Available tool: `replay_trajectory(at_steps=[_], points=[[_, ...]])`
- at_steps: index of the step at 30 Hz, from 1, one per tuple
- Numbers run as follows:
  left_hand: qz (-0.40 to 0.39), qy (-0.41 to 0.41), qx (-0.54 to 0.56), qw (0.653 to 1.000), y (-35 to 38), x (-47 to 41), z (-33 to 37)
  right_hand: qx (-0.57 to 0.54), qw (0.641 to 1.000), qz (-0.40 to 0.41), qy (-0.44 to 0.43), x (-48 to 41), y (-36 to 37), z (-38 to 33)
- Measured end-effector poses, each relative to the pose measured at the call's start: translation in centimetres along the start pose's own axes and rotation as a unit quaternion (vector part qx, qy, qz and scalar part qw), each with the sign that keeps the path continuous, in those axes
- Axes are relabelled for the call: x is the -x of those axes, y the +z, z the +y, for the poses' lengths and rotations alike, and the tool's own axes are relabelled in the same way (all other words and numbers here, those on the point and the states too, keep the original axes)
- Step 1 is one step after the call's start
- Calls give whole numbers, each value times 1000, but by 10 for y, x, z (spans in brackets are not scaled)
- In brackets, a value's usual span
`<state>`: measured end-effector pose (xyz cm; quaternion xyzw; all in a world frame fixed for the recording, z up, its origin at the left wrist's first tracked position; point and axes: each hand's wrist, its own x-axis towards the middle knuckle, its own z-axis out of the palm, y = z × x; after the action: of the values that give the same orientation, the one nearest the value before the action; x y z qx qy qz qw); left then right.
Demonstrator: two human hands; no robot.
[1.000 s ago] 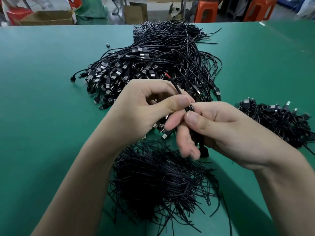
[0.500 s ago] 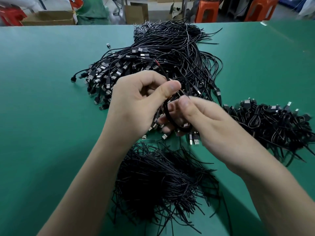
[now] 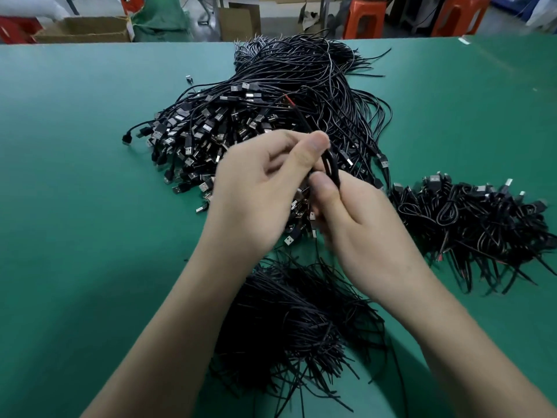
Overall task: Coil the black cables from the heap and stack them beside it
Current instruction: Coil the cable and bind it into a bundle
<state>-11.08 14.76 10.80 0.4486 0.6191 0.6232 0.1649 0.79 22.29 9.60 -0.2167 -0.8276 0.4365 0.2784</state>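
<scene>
Green covering runs across the whole table point(image 3: 75, 206), and beyond its far edge stand two orange stools point(image 3: 363, 18) and a cardboard box point(image 3: 84, 30). From the head view, a big heap of black cables point(image 3: 271, 86) lies in the middle of the table, plugs spilling toward the left. Just in front of it the person's hands meet. The left hand point(image 3: 259, 191) has its fingers curled, thumb and fingertips pinching one cable point(image 3: 331, 164). The right hand point(image 3: 361, 224) grips the same cable from below, its thumb pressed on a small loop. The cable's loose end, tipped red, rises over the heap. To the right, apart from the heap, sits a stack of coiled cables point(image 3: 476, 224). Nearest the person lies a bundle of thin black strands point(image 3: 295, 321).
</scene>
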Motion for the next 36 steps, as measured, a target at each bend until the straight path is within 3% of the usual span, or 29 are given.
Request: replay_trajectory(at_steps=[3,7,11,14,17,20,23,27,31,33,36], points=[[-17,-12,-58,998,17,8,2,162,986,48,-3,-1,-1,5],[6,-30,-21,999,26,9,0,280,958,64,-13,1,1,6],[13,-28,15,999,22,9,-3,222,975,14,-6,0,-4,4],[31,-49,54,997,16,6,-6,36,996,-73,26,-3,-11,1],[22,-56,76,995,12,5,-5,-149,980,-108,79,-5,-20,2],[20,-50,80,995,10,4,-7,-110,987,-104,60,-7,-22,7],[-22,-43,95,994,5,3,-7,36,997,-73,8,-6,-24,8],[-85,-56,18,995,-13,-5,3,204,978,-40,-6,-6,-30,6],[-60,-146,15,987,-39,-22,17,326,945,-3,-3,-7,-39,11],[-96,-67,-155,981,-36,-21,11,318,948,-26,12,-17,-27,15],[-202,16,-343,917,-33,-3,-1,236,964,-114,50,-23,-9,21]])
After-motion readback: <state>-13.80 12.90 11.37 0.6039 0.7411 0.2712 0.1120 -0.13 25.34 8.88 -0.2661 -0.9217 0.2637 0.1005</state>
